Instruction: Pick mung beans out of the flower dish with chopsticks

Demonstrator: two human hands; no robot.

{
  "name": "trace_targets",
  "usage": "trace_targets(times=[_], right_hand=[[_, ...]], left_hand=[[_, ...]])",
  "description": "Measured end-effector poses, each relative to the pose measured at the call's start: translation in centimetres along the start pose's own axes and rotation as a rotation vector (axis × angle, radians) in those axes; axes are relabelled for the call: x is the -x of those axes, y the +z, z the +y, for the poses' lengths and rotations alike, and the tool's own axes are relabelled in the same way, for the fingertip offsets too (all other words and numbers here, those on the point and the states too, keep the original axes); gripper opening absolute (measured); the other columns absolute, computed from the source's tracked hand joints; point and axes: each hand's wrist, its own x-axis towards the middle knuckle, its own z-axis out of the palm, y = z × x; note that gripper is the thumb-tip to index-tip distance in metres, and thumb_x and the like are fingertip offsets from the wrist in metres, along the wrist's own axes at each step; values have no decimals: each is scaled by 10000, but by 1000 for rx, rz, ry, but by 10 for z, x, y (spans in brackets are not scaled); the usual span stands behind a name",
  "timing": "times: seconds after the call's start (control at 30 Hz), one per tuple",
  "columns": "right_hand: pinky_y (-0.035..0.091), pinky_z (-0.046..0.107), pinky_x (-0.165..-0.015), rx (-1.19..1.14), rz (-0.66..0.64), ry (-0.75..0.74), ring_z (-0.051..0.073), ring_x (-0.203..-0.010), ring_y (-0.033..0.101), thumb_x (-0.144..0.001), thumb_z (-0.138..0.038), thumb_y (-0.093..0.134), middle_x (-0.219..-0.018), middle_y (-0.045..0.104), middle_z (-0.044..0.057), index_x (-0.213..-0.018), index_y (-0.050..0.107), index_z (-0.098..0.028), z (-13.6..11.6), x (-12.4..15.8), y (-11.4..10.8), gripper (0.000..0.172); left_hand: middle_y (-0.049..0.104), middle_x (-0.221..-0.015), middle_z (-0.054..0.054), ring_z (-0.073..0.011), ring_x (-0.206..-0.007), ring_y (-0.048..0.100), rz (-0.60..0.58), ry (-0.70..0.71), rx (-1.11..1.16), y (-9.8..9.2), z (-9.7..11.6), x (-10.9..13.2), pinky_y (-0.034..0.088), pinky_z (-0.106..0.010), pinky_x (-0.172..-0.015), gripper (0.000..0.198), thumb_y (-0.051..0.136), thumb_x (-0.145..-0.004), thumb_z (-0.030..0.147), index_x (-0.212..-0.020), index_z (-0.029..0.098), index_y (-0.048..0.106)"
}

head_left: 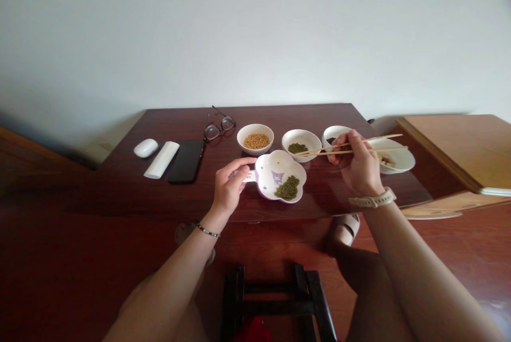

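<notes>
the left hand (228, 185) has its fingers pinched on the one short handle of a single flower-shaped dish (265, 164), held at the near side of the tabletop (307, 113), with one heap of green beans (288, 189) inside. over on the right hand (359, 166), the fingers are closed around two chopsticks (321, 153), their left ends almost together at the near rim of the green-bean bowl (302, 135); whether they pinch a bean, i can't tell from here! one bracelet (208, 231) on the left wrist, one pale watch (374, 201) on the right.

now count the white bowls, four: the yellow-bean bowl (255, 151), the green one, a third bowl (333, 132) partly behind the right hand, dark contents just peeking, and a fourth bowl (403, 157) with a few reddish bits.

and off to the left: one pair of glasses (213, 132), one dark phone (186, 160), one long white case (162, 159), one rounded white case (146, 148). below, one black stool (275, 307), two sandalled feet!
</notes>
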Motion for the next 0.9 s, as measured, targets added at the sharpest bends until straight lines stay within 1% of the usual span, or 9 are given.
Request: trace_targets(times=[0.07,0.17,0.27,0.37,0.47,0.7,0.8,0.9], right_hand=[[485,226,-451,58,-59,19,128,-518,610,-957,-620,756,-652,634,-4,-810,680,-223,-5,6,2,430],[482,251,-453,230,-113,-16,148,-503,606,-1004,-641,690,-611,636,8,-812,689,-232,-11,17,8,452],[466,276,-453,377,-162,-30,165,-500,610,-1007,-668,673,-603,636,18,-810,679,-245,-14,26,13,466],[456,287,-450,428,-195,-18,171,-501,609,-1003,-695,656,-615,635,22,-810,666,-250,-13,29,13,486],[460,282,-451,394,-210,46,161,-489,594,-1005,-684,662,-609,629,14,-823,666,-245,-8,28,10,476],[443,227,-465,199,-302,282,117,-502,574,-1010,-593,702,-629,643,5,-826,688,-204,12,29,8,431],[462,211,-478,161,-303,375,108,-523,594,-968,-602,749,-655,654,6,-819,692,-189,14,34,13,443],[474,201,-486,129,-279,428,106,-535,608,-941,-604,776,-657,663,6,-820,697,-187,14,40,17,441]], left_hand=[[514,-560,38,-74,-456,339,-2,20,-13,0,-1,0,200,-226,-426,318,729,-930,376,-1111,144,850],[519,-562,36,-76,-457,348,3,35,-28,-1,-2,0,207,-228,-424,311,726,-934,374,-1113,151,850],[534,-570,31,-78,-458,356,12,44,-37,0,-2,1,211,-231,-422,297,727,-935,371,-1098,155,850],[554,-585,27,-76,-454,346,15,49,-36,1,-1,1,208,-231,-419,288,726,-934,368,-1092,158,846],[566,-603,25,-73,-457,340,18,42,-30,2,-1,1,207,-229,-417,287,729,-932,365,-1098,161,844],[545,-606,27,-75,-471,362,2,55,-25,0,-4,0,220,-220,-421,280,717,-954,370,-1095,164,844],[550,-614,24,-76,-469,359,1,54,-32,-1,-5,0,223,-221,-419,282,710,-958,367,-1099,162,842],[539,-611,26,-78,-472,358,4,50,-31,-1,-4,0,222,-222,-419,277,713,-955,365,-1096,165,843]])
